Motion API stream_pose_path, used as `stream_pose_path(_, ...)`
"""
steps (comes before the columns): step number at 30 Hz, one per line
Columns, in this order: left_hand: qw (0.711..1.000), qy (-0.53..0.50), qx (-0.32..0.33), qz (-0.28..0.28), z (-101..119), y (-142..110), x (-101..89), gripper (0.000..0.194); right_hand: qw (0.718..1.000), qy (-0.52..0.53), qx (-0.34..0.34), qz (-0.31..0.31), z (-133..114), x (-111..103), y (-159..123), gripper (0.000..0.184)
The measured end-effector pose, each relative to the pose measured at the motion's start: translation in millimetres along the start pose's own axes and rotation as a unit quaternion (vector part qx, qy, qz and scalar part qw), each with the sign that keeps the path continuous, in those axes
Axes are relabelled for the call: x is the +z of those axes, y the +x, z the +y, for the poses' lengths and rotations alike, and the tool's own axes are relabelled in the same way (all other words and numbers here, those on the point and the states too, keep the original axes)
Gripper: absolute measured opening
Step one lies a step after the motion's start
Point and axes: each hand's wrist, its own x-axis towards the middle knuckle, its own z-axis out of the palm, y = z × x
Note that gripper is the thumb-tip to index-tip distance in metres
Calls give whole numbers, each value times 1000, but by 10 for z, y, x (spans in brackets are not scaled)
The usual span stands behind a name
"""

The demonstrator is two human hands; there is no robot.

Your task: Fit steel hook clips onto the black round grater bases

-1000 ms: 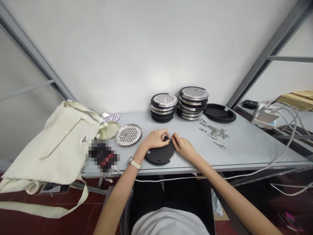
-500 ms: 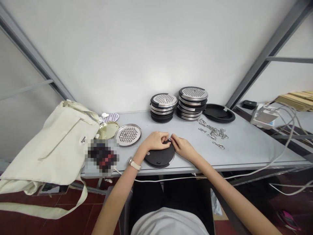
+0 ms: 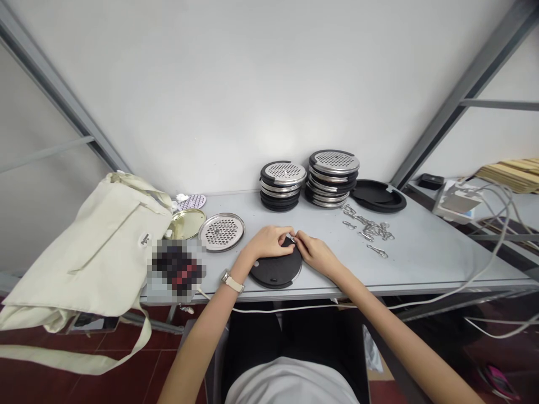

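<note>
Black and flat, a round disc (image 3: 275, 272) lies beneath two hands on a grey desk (image 3: 425, 252). At the disc's far edge, the right hand (image 3: 315, 253) pinches a small metal piece (image 3: 293, 239), mostly hidden by fingers. The left hand (image 3: 272, 242) rests over the disc, thumb and fingers curved; whether they grip anything cannot be told. Beyond the disc rise two stacks of perforated discs (image 3: 332, 182); loose metal clips (image 3: 374, 229) lie to its right, a perforated metal plate (image 3: 221, 232) and cream bag (image 3: 96, 252) to its left.
</note>
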Motion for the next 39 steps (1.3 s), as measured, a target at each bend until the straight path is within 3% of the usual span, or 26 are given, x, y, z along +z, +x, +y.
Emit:
stream_pose_path(23,1000,9,-21,7,-3,19,20,11,1000,15,14,7,-13,-11,1,23)
stream_pose_path(28,999,43,1,34,-2,5,26,16,1000,13,21,9,-17,-11,9,24)
stream_pose_path(39,998,27,49,11,3,1,49,18,998,55,15,-19,-9,-31,37,26)
